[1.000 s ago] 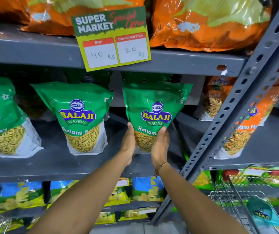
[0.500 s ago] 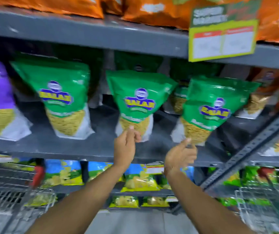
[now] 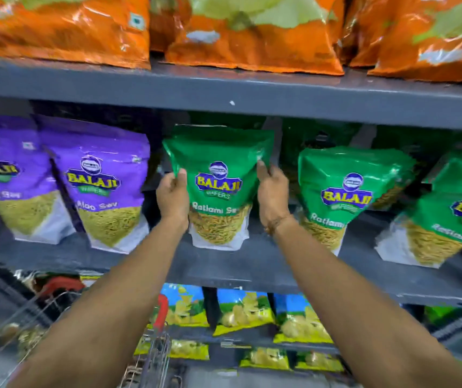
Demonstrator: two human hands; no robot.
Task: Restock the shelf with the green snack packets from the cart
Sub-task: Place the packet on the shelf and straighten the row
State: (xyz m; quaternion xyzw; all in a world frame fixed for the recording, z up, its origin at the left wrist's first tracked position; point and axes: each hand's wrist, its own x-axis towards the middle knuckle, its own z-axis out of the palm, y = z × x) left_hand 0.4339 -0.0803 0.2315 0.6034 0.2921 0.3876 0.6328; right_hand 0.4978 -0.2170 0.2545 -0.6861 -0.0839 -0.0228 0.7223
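both hands (image 3: pixel 172 196) grip green packet (image 3: pixel 218 183) — "balaji ratlami"

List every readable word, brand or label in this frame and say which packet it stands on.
"BALAJI WAFERS", "Ratlami Se…": green snack packet held by the left hand and right hand; last word cut off.
"BALAJI", "Ratlami": next green packet to the right.
"BA…", "Ratlam…": rightmost green packet, cut off by the frame edge.
"BALAJI WAFERS", "Aloo Sev": purple snack packet.
"…ALAJI", "…Sev": leftmost purple packet, partly cut off.
Orange bags above and blue-yellow packets below: too blurred to read.
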